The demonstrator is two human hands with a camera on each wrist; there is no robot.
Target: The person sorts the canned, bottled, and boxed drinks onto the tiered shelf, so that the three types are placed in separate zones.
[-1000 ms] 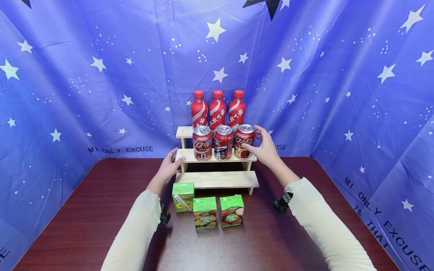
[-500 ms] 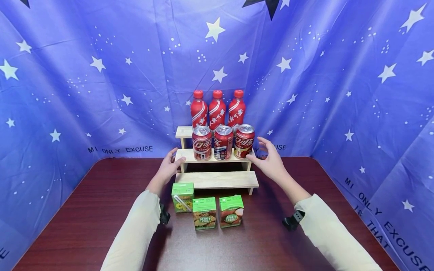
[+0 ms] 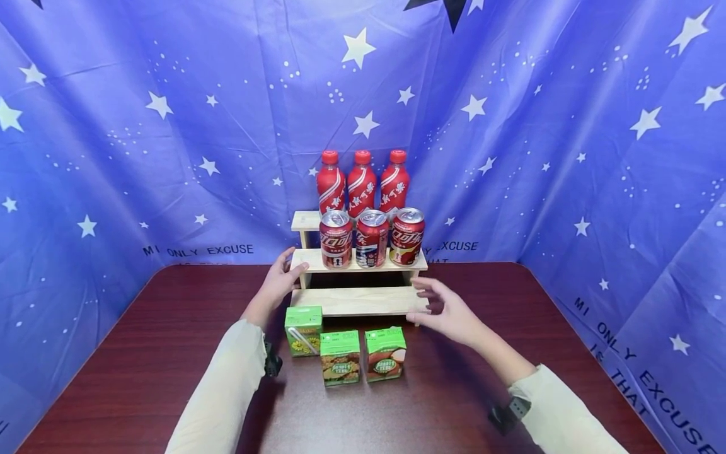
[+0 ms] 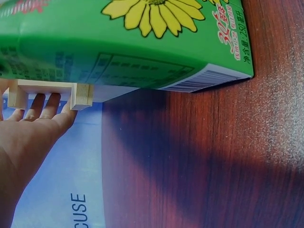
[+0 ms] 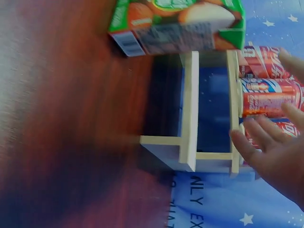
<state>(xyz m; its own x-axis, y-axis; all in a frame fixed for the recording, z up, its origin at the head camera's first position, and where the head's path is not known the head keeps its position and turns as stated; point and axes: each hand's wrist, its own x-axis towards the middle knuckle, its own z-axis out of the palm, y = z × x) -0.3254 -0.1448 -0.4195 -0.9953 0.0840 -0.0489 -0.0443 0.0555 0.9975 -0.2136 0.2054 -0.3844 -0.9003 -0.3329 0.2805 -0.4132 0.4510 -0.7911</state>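
My left hand (image 3: 278, 282) grips the left end of the middle step of a wooden stepped stand (image 3: 363, 301). Its thumb lies on the step, and in the left wrist view its fingers (image 4: 50, 107) reach the stand's wood. My right hand (image 3: 448, 312) hovers by the right end of the lowest step, fingers spread and holding nothing. On the middle step stand three red cola cans: a left can (image 3: 336, 239), a middle can (image 3: 371, 239) and a right can (image 3: 407, 237). Green drink cartons stand in front: a left carton (image 3: 304, 331), a middle carton (image 3: 340, 358) and a right carton (image 3: 386, 354).
Three red cola bottles (image 3: 362, 186) stand in a row on the top step, behind the cans. The dark red wooden table (image 3: 170, 353) carries everything. A blue curtain with stars (image 3: 227, 126) hangs behind and at both sides.
My right hand has let go of the right can and moved down, toward me and slightly right, to the lowest step's end. My left hand stays at the stand.
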